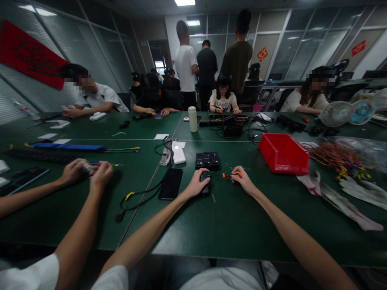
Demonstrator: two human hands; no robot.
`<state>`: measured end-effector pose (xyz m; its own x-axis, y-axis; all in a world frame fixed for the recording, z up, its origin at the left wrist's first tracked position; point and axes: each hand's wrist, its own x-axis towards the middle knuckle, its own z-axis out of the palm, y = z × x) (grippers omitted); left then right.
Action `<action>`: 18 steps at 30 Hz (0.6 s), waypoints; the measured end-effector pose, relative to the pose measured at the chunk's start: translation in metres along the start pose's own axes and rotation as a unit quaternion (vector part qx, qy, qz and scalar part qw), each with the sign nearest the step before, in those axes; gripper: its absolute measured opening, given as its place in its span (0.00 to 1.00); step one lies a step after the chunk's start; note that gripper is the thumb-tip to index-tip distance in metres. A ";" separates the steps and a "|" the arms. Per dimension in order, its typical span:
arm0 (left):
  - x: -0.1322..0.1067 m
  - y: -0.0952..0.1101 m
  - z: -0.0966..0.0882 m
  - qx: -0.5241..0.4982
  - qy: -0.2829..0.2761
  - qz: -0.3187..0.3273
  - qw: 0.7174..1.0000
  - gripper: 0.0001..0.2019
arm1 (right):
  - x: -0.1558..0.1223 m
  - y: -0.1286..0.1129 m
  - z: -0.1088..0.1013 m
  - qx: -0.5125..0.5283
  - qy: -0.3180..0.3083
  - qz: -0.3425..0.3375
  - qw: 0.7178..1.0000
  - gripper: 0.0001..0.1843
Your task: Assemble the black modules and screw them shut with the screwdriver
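My left hand [197,183] rests on the green table [229,225], fingers closed around a small black part [205,182]. My right hand [244,180] grips a small orange-handled screwdriver [231,175], its tip pointing left toward the black part. Just beyond both hands lies a black terminal block [207,160]. A black phone [171,183] lies flat to the left of my left hand.
A red bin [283,153] stands at the right, with a heap of coloured wires [341,158] and work gloves [347,201] beyond it. A co-worker's hands [87,173] handle wires at my left. A white power bank [178,154], a bottle [192,119] and several seated people lie further back.
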<state>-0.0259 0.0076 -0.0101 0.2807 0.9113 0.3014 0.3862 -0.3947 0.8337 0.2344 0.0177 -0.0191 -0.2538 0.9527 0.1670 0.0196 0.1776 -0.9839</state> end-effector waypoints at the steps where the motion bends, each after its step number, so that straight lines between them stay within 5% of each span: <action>1: 0.000 0.000 0.000 0.001 0.000 0.000 1.000 0.16 | 0.000 0.000 0.000 -0.002 0.001 -0.002 1.000 0.13; 18: 0.000 0.001 -0.001 0.004 0.000 -0.002 1.000 0.16 | 0.000 -0.003 0.004 -0.014 -0.021 0.013 1.000 0.12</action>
<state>-0.0261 0.0070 -0.0085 0.2793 0.9129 0.2977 0.3948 -0.3918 0.8310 0.2303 0.0157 -0.0162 -0.2932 0.9460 0.1383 0.0532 0.1606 -0.9856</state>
